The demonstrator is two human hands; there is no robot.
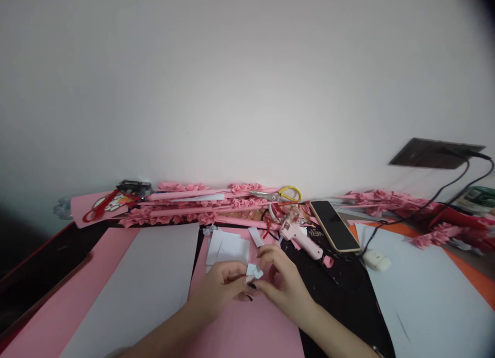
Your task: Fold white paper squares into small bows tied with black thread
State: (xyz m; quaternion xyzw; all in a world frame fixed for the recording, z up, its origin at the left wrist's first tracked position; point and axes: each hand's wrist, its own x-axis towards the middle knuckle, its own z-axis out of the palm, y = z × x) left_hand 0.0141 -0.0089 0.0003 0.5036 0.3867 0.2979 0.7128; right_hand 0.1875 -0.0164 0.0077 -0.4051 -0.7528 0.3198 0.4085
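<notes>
A small folded piece of white paper is held between my hands above a pink sheet. My left hand pinches it from the left with thumb and fingers. From the right, the thumb of my right hand meets its edge, with the index finger curled above it. Just beyond my left hand lie several white paper squares, loosely stacked. A narrow white strip sits close to my right fingertips.
Behind the hands lie a pink glue gun, yellow-handled scissors, a phone and pink paper flower stems. Large white sheets flank the work area. A white charger sits at right, with black cables near the wall socket.
</notes>
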